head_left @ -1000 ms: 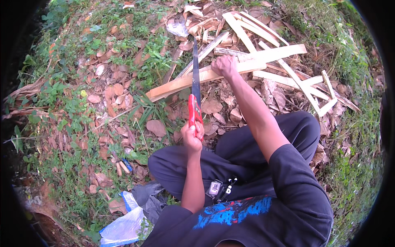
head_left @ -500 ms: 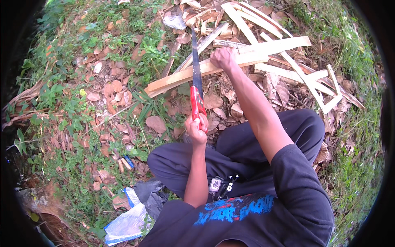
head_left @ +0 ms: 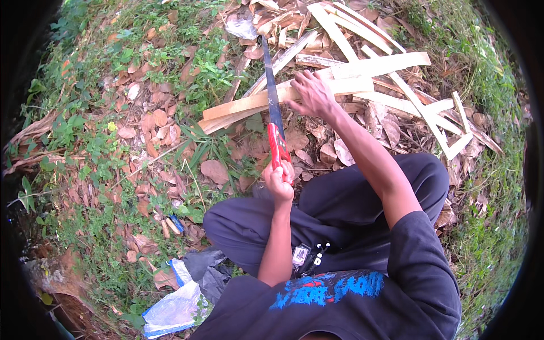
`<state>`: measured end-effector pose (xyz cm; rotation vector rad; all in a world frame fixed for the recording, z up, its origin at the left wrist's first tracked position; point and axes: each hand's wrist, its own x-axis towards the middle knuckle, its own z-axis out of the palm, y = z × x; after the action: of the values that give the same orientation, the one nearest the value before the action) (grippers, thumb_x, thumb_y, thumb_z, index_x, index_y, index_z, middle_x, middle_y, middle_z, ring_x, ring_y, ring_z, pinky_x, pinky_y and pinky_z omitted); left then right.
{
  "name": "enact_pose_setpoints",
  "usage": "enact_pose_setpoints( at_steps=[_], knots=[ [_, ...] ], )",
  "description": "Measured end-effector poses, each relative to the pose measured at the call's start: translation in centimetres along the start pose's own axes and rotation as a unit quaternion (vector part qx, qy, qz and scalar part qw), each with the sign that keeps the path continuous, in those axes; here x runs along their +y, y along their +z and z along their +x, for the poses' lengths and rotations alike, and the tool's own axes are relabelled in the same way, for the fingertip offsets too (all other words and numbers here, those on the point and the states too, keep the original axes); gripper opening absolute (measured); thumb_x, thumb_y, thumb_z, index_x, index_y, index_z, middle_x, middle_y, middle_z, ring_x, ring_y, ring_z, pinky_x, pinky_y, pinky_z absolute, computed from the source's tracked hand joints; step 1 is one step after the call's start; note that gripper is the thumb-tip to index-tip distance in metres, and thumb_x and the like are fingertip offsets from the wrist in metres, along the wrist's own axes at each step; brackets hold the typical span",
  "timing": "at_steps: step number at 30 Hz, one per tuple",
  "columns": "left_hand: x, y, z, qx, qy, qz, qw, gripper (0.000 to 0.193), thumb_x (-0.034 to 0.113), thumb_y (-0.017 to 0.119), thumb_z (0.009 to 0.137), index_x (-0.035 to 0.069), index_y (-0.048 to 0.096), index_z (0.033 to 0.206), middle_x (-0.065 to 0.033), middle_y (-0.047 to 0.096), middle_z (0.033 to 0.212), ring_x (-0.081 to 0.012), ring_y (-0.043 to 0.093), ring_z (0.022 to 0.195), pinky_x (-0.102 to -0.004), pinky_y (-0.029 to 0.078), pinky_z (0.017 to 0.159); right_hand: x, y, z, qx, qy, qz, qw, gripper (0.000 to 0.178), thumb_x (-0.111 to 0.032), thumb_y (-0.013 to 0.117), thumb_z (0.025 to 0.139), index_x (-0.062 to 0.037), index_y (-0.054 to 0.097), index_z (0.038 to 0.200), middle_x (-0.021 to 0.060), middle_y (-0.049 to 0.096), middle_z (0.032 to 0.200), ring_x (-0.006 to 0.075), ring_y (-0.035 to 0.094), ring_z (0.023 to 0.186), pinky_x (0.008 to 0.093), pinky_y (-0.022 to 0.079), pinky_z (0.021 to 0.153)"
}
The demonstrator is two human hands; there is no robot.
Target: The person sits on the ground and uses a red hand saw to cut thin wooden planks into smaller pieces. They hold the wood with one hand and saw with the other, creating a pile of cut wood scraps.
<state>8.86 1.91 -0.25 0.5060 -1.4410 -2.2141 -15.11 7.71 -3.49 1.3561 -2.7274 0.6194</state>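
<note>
My left hand (head_left: pixel 279 177) is closed round the red handle of a hand saw (head_left: pixel 273 96). The saw's long dark blade points away from me and lies across a pale wooden strip (head_left: pixel 238 106). To the right of the blade, my right hand (head_left: pixel 314 94) rests over the strip with its fingers apart and its thumb reaching toward the saw. Whether its palm touches the wood is hidden. A second pale wooden strip (head_left: pixel 391 63) runs on to the right beyond that hand, and a rougher piece shows beneath the first strip's left end.
Several split wooden strips (head_left: pixel 416 102) lie crossed over dry leaves at the right and far side. A clear plastic scrap (head_left: pixel 241 28) sits at the far end. Left of my folded legs are a white and blue plastic bag (head_left: pixel 173 309) and small tools (head_left: pixel 173 225) in the grass.
My right hand has gone from a fist on the strip to spread fingers. My left hand and the saw's handle have shifted slightly to the right and nearer.
</note>
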Motion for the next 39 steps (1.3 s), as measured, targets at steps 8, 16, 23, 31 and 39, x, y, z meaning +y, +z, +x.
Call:
enact_pose_setpoints(
  at_steps=[8, 16, 23, 31, 39],
  knots=[
    [1.3, 0.6, 3.0, -0.006, -0.022, -0.027, 0.999, 0.021, 0.02, 0.04, 0.082, 0.005, 0.041, 0.067, -0.0011, 0.036, 0.051, -0.0084, 0.03, 0.042, -0.024, 0.026, 0.041, 3.3, 1.9, 2.6, 0.049, -0.071, -0.027, 0.996, 0.046, -0.036, 0.066, 0.079, -0.0006, 0.06, 0.108, 0.0133, 0.057, 0.113, 0.0265, 0.053, 0.105, 0.0422, 0.042, 0.091],
    [0.4, 0.4, 2.7, -0.006, -0.02, 0.028, 0.999, 0.02, 0.017, 0.038, 0.083, 0.005, 0.041, 0.067, -0.0013, 0.038, 0.052, -0.0077, 0.03, 0.042, -0.0235, 0.025, 0.04, 1.9, 1.7, 6.9, -0.09, 0.149, 0.023, 0.984, 0.053, -0.046, 0.032, 0.091, -0.007, 0.066, 0.077, 0.0174, 0.062, 0.071, 0.0311, 0.061, 0.069, 0.0487, 0.05, 0.071],
    [0.9, 0.7, 1.4, 0.01, -0.047, 0.03, 0.998, 0.022, 0.02, 0.037, 0.085, 0.005, 0.041, 0.069, -0.0012, 0.037, 0.054, -0.0077, 0.03, 0.042, -0.0241, 0.025, 0.041, 2.0, 2.5, 7.4, -0.118, 0.154, -0.007, 0.981, 0.041, -0.032, 0.032, 0.09, -0.01, 0.058, 0.068, 0.01, 0.063, 0.067, 0.0156, 0.049, 0.048, 0.0371, 0.045, 0.046],
    [-0.5, -0.8, 5.6, -0.036, 0.013, 0.068, 0.997, 0.025, 0.019, 0.043, 0.089, 0.003, 0.043, 0.07, -0.0034, 0.04, 0.059, -0.011, 0.037, 0.048, -0.0239, 0.03, 0.045, 0.8, 1.8, 7.1, -0.099, 0.166, 0.03, 0.981, 0.035, -0.026, 0.035, 0.086, -0.0108, 0.056, 0.062, 0.0061, 0.056, 0.054, 0.0142, 0.046, 0.042, 0.0344, 0.039, 0.039],
    [0.1, -0.7, -2.2, -0.073, 0.01, 0.046, 0.996, 0.028, 0.022, 0.04, 0.092, 0.005, 0.04, 0.069, -0.0036, 0.038, 0.053, -0.0113, 0.035, 0.042, -0.0266, 0.029, 0.041, 3.4, 3.9, 7.1, -0.069, 0.189, 0.002, 0.98, 0.036, -0.027, 0.035, 0.086, -0.0128, 0.048, 0.056, 0.0016, 0.046, 0.048, 0.0102, 0.033, 0.037, 0.0319, 0.034, 0.033]
  ],
)
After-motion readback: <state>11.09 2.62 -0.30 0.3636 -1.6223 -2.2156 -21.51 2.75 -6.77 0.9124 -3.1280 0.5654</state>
